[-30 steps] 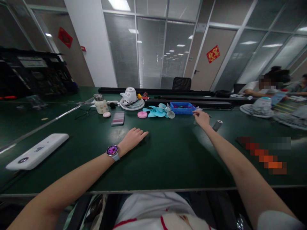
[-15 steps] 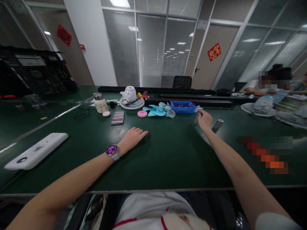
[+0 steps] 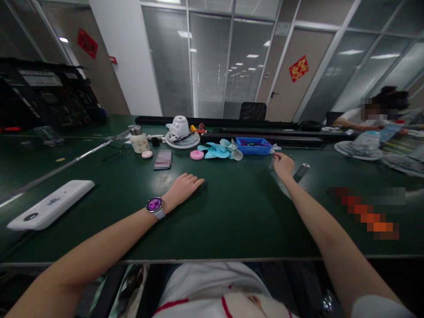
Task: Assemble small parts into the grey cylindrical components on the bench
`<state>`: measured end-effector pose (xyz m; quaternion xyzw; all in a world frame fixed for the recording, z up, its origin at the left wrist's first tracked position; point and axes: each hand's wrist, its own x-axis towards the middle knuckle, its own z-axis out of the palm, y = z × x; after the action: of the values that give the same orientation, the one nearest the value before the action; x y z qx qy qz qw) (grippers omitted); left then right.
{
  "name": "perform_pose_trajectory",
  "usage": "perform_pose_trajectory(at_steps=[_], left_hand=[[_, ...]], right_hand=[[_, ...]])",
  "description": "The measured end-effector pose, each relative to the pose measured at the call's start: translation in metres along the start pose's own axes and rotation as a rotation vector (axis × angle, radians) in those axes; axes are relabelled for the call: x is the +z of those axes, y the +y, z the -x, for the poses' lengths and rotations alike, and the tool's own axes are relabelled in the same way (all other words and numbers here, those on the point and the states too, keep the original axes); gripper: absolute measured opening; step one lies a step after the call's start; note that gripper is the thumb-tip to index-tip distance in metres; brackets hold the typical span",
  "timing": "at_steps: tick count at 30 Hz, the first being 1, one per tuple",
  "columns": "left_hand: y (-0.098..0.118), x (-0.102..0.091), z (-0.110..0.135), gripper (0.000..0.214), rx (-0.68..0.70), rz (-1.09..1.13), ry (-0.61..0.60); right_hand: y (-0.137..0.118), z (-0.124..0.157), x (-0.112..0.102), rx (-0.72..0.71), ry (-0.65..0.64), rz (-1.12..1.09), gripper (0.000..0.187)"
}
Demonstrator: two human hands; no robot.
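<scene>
My left hand [image 3: 183,187] lies flat on the green table [image 3: 232,212], fingers stretched out, a watch [image 3: 154,205] on its wrist. My right hand [image 3: 282,165] is reached out to the right of centre, fingers pinched on something small that I cannot make out. It hovers just in front of a blue bin [image 3: 254,146] of small parts and beside a grey cylinder [image 3: 300,171]. A light blue fan blade [image 3: 218,151] lies left of the bin.
At the back stand a white fan grille with motor housing [image 3: 182,133], a cup [image 3: 138,140], two pink discs [image 3: 197,154] and a phone [image 3: 163,160]. A white flat device [image 3: 46,205] lies far left. Another person sits at the far right [image 3: 374,115].
My right hand has drawn back a little from the blue bin towards me, its fingers closing. My left hand has stayed put.
</scene>
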<state>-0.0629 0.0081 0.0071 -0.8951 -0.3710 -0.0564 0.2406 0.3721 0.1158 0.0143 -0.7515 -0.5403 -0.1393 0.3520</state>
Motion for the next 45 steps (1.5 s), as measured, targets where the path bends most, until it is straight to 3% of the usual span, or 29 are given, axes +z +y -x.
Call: perform_pose_trajectory(at_steps=[4, 9, 15, 19, 23, 27, 29, 32, 35, 39, 42, 45], left_hand=[[0.0, 0.002, 0.0, 0.037, -0.008, 0.002, 0.003], [0.0, 0.001, 0.0, 0.036, -0.011, 0.002, 0.001], [0.001, -0.001, 0.0, 0.036, -0.018, 0.019, -0.004], [0.0, -0.001, 0.001, 0.036, -0.02, 0.02, 0.006], [0.001, -0.002, 0.002, 0.035, -0.027, 0.005, 0.02], [0.007, -0.005, 0.004, 0.031, -0.078, 0.055, 0.098], [0.013, -0.007, 0.005, 0.029, -0.118, 0.145, 0.165], [0.024, -0.012, 0.008, 0.032, -0.187, 0.388, 0.258], [0.035, -0.02, 0.009, 0.038, -0.247, 0.671, 0.308], [0.046, -0.028, 0.007, 0.043, -0.338, 0.888, 0.323], [0.05, -0.028, 0.004, 0.037, -0.357, 0.942, 0.319], [0.05, -0.025, 0.002, 0.028, -0.344, 0.949, 0.307]], right_hand=[[0.004, 0.003, 0.001, -0.047, 0.006, 0.044, 0.039], [0.008, 0.007, 0.006, -0.257, -0.006, 0.181, 0.038], [0.008, 0.013, 0.009, -0.283, -0.037, 0.203, 0.039], [0.012, 0.015, 0.016, -0.193, -0.026, 0.082, 0.05], [0.021, 0.012, 0.025, 0.028, -0.073, -0.048, 0.07], [0.024, 0.011, 0.024, 0.128, -0.122, -0.151, 0.069], [0.014, 0.019, 0.018, 0.118, -0.116, -0.235, 0.065], [-0.022, 0.05, 0.002, 0.006, -0.164, -0.46, 0.065], [-0.071, 0.098, -0.019, -0.211, -0.374, -0.756, 0.069], [-0.124, 0.155, -0.043, -0.376, -0.65, -0.914, 0.07], [-0.138, 0.177, -0.05, -0.403, -0.776, -0.965, 0.069], [-0.138, 0.186, -0.049, -0.414, -0.823, -0.988, 0.067]])
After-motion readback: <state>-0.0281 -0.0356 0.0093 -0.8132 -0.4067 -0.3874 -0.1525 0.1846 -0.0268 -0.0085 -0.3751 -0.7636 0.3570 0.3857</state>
